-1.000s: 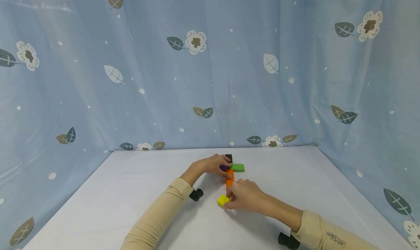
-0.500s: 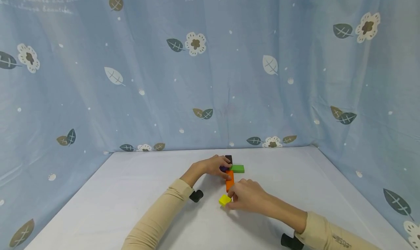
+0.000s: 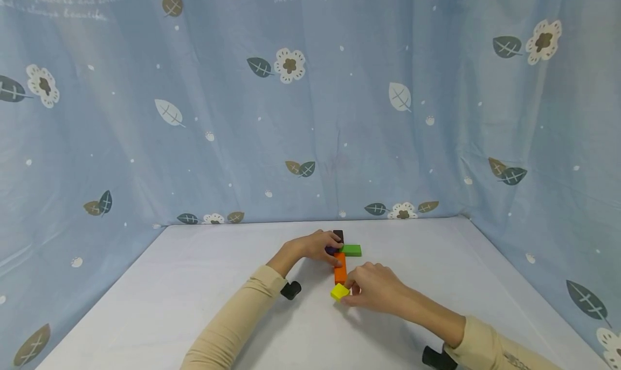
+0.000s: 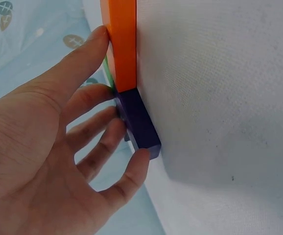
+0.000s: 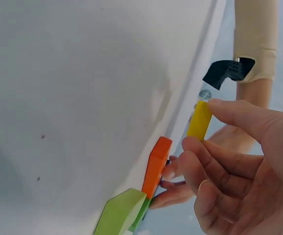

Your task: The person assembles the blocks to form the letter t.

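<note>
My right hand (image 3: pixel 375 288) pinches a yellow block (image 5: pixel 199 121) between thumb and fingertips, near the close end of the orange block (image 3: pixel 340 272). In the right wrist view the yellow block stands apart from the table surface. My left hand (image 4: pixel 58 147) rests along the other blocks, its thumb touching the orange block and its little fingertip at the end of a purple block (image 4: pixel 137 120). The orange and purple blocks meet at an angle. A green block (image 3: pixel 352 250) points to the right from the row, and a black block (image 3: pixel 338 233) lies farthest away, partly behind the left fingers.
The blocks lie on a white-covered table (image 3: pixel 412 273). A blue curtain (image 3: pixel 339 116) with leaves and flowers rises behind its far edge. Black wrist devices hang under both cuffs, the left one (image 3: pixel 291 290) and the right one (image 3: pixel 439 357).
My right hand has moved right and slightly away from me with the yellow block, bringing it to the orange block's near end. The left hand has stayed on the other blocks.
</note>
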A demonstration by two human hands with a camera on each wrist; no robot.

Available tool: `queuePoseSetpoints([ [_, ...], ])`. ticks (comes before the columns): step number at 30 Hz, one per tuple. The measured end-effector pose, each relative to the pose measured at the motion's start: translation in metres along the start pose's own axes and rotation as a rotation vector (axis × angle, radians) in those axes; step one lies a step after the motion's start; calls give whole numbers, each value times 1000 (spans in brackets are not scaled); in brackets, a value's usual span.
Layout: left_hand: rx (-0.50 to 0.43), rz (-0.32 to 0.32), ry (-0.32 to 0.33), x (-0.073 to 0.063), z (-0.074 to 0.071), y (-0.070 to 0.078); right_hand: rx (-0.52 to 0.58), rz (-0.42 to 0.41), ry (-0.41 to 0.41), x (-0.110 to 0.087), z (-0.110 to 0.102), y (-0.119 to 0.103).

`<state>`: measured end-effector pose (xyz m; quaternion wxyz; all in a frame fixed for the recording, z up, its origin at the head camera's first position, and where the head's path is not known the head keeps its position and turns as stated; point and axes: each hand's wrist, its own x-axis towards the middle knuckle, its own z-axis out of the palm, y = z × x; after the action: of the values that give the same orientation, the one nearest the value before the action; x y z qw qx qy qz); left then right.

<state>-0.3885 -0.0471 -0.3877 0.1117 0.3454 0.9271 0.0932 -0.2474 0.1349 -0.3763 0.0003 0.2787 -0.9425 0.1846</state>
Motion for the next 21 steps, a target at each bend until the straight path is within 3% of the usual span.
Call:
queuePoseSetpoints([
  [21, 1, -11, -3, -1, -2, 3, -29, 48, -11, -5, 5, 13],
])
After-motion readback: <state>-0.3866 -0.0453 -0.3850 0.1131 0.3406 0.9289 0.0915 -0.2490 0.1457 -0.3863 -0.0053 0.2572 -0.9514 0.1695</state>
